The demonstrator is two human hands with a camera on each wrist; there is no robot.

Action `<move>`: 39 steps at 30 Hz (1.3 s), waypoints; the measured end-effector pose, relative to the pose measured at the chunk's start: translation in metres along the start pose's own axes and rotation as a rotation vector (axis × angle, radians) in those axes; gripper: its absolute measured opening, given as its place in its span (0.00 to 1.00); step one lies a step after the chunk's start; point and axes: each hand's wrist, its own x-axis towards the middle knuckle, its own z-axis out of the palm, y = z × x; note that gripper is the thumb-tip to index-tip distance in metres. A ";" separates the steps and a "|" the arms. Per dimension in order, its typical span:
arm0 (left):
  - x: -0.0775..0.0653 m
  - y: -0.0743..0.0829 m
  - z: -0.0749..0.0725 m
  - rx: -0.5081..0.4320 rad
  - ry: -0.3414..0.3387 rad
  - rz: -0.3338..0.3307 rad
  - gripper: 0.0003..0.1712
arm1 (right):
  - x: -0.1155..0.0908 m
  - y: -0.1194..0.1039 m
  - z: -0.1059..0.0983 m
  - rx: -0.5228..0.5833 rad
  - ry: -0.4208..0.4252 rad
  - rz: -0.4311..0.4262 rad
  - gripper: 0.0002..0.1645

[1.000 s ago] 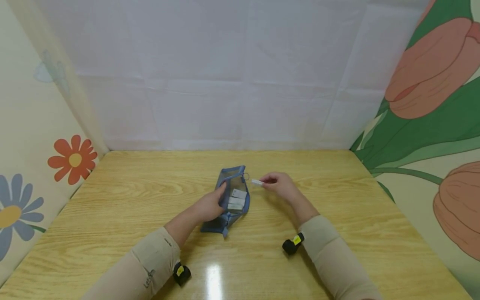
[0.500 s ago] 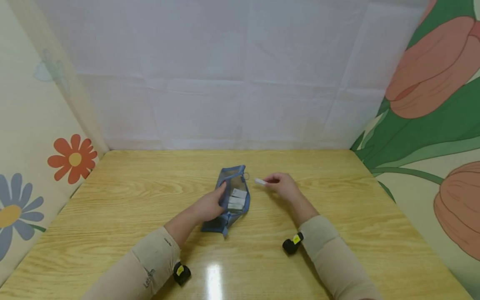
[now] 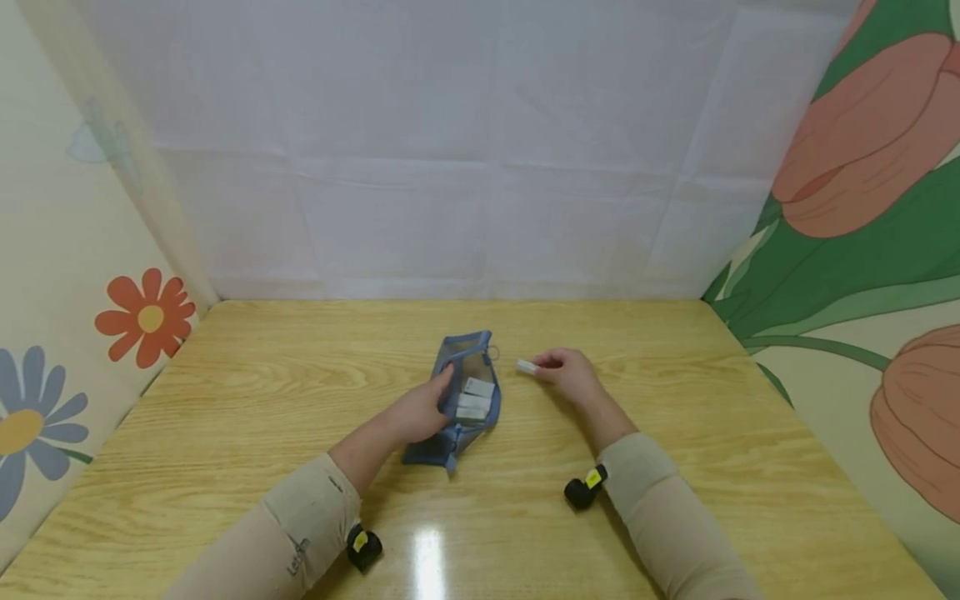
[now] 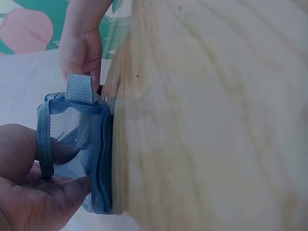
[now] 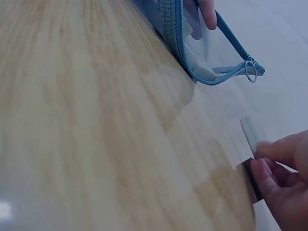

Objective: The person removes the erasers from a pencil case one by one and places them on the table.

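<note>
A blue mesh zip pouch (image 3: 442, 450) lies unzipped on the table, its mouth facing right. My left hand (image 3: 420, 412) grips its near-left side, with the thumb over the rim of the opening; in the left wrist view, fingers curl around the pouch's edge. Several small white blocks (image 3: 475, 400) sit inside the pouch. To the right of the pouch, my right hand (image 3: 573, 375) pinches a small flat white piece (image 3: 527, 367) between thumb and fingers. The right wrist view shows this thin pale slab (image 5: 249, 135) apart from the pouch; its exact kind is unclear.
The wood-grain table (image 3: 300, 358) ends at a white cloth backdrop (image 3: 465, 208). Flower-patterned walls stand at left and right. A zipper ring (image 3: 492, 352) hangs at the pouch's far end. Small black devices (image 3: 583, 490) are strapped at both sleeves.
My right hand has drifted slightly to the right, away from the pouch, still pinching the white piece. The left hand and pouch stay in place.
</note>
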 end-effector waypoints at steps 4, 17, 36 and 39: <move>0.000 0.000 -0.001 -0.003 -0.004 0.001 0.50 | 0.001 0.001 0.001 -0.094 0.017 -0.021 0.10; 0.000 0.000 -0.001 -0.014 -0.006 0.003 0.50 | 0.000 0.000 0.006 -0.197 0.042 -0.059 0.09; -0.001 0.002 -0.001 -0.011 -0.013 -0.005 0.49 | 0.000 0.000 0.007 -0.179 0.028 -0.031 0.10; -0.001 0.001 -0.001 -0.016 -0.014 -0.005 0.49 | 0.000 -0.001 0.007 -0.155 0.039 -0.019 0.10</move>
